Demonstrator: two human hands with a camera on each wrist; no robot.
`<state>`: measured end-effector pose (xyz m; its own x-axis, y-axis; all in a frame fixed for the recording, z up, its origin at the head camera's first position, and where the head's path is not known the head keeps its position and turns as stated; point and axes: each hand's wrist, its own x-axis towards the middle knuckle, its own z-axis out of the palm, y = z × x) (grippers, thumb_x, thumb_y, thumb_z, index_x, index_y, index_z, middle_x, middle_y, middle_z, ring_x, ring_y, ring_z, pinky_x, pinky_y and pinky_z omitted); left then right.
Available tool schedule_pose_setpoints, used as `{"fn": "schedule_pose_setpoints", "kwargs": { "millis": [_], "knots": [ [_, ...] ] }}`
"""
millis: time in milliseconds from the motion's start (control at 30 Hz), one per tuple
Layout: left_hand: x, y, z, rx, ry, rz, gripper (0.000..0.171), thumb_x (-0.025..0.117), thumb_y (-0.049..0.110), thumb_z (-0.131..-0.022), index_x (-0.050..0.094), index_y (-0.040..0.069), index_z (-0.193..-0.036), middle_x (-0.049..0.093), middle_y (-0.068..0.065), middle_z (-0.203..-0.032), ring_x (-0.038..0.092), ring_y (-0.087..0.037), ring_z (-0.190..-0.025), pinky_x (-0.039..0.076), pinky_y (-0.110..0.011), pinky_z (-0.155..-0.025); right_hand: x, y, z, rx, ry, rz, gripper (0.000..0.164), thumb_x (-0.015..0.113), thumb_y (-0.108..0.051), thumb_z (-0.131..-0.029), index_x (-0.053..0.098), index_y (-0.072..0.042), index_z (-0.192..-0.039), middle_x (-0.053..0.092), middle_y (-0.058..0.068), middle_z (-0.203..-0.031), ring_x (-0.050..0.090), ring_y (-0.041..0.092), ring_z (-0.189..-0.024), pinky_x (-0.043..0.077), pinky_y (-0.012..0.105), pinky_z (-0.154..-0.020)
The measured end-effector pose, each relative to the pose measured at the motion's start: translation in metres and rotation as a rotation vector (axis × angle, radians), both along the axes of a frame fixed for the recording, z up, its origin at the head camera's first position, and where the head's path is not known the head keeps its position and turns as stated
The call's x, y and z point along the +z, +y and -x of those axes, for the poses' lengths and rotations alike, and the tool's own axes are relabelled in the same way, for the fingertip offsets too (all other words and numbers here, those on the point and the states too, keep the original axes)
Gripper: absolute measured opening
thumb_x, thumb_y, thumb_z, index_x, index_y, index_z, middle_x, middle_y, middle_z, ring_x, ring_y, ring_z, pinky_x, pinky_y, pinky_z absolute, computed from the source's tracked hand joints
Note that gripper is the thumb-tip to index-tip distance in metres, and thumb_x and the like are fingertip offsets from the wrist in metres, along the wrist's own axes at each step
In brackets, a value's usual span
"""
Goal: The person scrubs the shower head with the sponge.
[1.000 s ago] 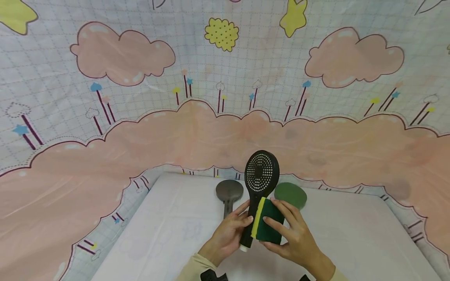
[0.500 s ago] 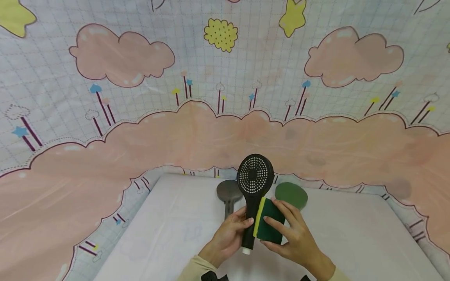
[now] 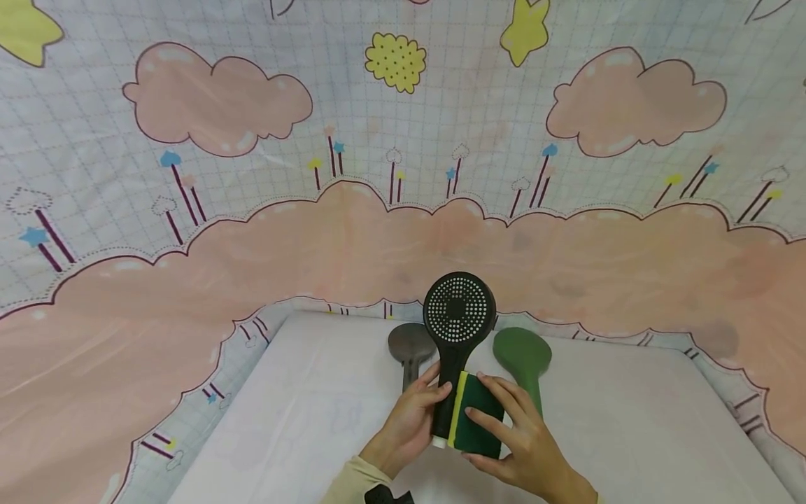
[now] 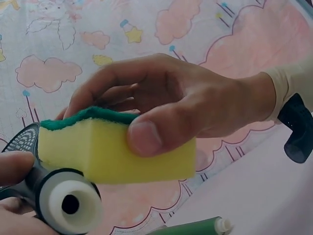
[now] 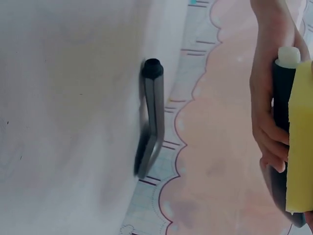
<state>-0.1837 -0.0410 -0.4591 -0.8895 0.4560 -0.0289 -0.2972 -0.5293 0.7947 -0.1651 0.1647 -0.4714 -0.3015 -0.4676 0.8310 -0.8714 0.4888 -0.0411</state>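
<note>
My left hand grips the handle of a black shower head, held upright with its dotted spray face toward me. A yellow and green sponge is pinched in my right hand, its yellow side against the right of the handle. In the left wrist view, the right thumb lies on the sponge's yellow foam, and the shower head's white pipe end faces the camera. The right wrist view shows the left fingers curled around the handle beside the sponge.
On the white table a grey shower head lies behind my left hand. A green shower head lies behind the right one. Past the table's far edge hangs a patterned cloth with clouds and stars.
The black shower head has turned its spray face more squarely toward me and shifted slightly left. My right hand and the sponge have slid down the handle, uncovering the green shower head's handle.
</note>
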Motion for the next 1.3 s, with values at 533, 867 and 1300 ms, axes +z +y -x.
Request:
{"fn": "schedule_pose_setpoints", "kwargs": {
  "millis": [533,867,1300],
  "knots": [
    [0.003,-0.004,-0.002,0.022,-0.002,0.104,0.068,0.053,0.006,-0.097,0.023,0.016,-0.157,0.047,-0.014,-0.147,0.054,-0.018,-0.123,0.039,-0.037,-0.107,0.015,0.006,0.014,-0.033,0.051,-0.041,0.048,0.068,-0.057,-0.085,0.072,-0.019,-0.114,0.054,0.025,-0.138,0.047,0.035,-0.122,0.021,0.021,-0.12],
    [0.003,0.0,-0.003,0.029,0.005,0.093,0.073,0.053,0.004,-0.095,0.019,0.019,-0.158,0.039,-0.013,-0.154,0.049,-0.019,-0.129,0.037,-0.036,-0.109,0.02,0.006,0.018,-0.09,0.007,-0.041,0.05,0.063,-0.061,-0.087,0.072,-0.02,-0.114,0.052,0.021,-0.142,0.046,0.034,-0.126,0.018,0.017,-0.119],
    [-0.001,0.005,-0.001,0.012,-0.041,-0.004,0.058,0.036,0.031,-0.105,0.013,0.028,-0.158,0.014,-0.005,-0.165,0.006,-0.025,-0.154,0.013,-0.047,-0.123,0.007,-0.009,0.011,-0.022,0.001,-0.01,0.047,0.07,-0.057,-0.084,0.072,-0.021,-0.114,0.054,0.023,-0.139,0.047,0.033,-0.125,0.02,0.02,-0.119]
  ]
}}
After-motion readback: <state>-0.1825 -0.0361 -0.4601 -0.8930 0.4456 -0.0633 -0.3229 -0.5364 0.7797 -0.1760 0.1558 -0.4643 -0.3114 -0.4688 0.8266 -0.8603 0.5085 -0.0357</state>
